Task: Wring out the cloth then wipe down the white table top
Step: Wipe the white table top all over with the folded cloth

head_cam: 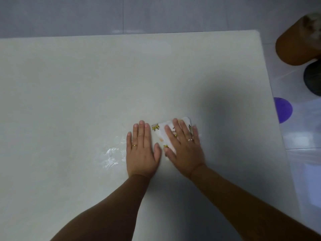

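While the right hand point(184, 145) presses flat, fingers spread, on the cloth point(166, 134) mid-worktop point(69, 84), the left hand point(141, 148) lies open, empty, beside it. Risk: the folded cloth may bunch and miss the wet patch point(112, 153) (left side).

White cloth point(162, 134), yellow print, folded flat on white table top point(86, 84).

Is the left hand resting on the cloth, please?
No, the left hand lies flat on the bare table beside the cloth, which sits under the right hand.
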Available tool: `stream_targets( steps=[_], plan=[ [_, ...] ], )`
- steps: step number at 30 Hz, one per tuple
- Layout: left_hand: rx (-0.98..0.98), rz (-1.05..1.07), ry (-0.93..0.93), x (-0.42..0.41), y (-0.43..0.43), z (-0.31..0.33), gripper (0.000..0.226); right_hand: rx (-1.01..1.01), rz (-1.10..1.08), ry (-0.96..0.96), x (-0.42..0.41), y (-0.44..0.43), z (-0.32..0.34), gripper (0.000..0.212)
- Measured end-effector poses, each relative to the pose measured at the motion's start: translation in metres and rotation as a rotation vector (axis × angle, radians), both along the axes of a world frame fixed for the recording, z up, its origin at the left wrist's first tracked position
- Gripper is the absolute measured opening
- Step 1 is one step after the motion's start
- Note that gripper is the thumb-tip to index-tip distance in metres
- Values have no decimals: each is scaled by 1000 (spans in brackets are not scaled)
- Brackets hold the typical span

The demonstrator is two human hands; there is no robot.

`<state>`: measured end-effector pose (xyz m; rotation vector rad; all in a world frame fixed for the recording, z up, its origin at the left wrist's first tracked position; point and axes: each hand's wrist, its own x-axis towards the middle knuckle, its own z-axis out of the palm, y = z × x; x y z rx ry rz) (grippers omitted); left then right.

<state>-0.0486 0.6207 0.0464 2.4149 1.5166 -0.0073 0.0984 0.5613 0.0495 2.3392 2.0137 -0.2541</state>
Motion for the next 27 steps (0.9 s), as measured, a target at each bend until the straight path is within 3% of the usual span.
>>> stream_targets(
  steps=[2,6,9,12,15,17,20,22,24,27],
  plan=[
    [9,3,-10,0,0,0,66,-3,51,-41,33,-5,0,64],
    [26,5,-28,0,-1,-1,65,10,-453,-23,71,-7,1,64],
    [36,-1,-36,0,-1,-3,65,30,-714,6,21,3,1,65],
    [33,-18,-16,-1,-1,-4,65,20,-369,-8,-41,-12,1,66],
    [23,-26,-23,-2,0,-4,66,-9,-54,-7,-24,-35,5,64],
    [25,-21,-34,-3,0,-4,65,-20,-122,-27,15,-47,5,63],
    [33,-22,-43,-3,0,-5,65,-85,-565,11,58,-57,6,63],
    [43,-21,-53,-2,0,-6,64,-32,-773,2,39,-49,4,64],
    [43,-17,-65,-2,0,-6,64,21,-730,-8,-10,-42,2,63],
    [43,-20,-62,-3,-2,-6,64,27,-338,8,-72,-58,2,66]
  ],
)
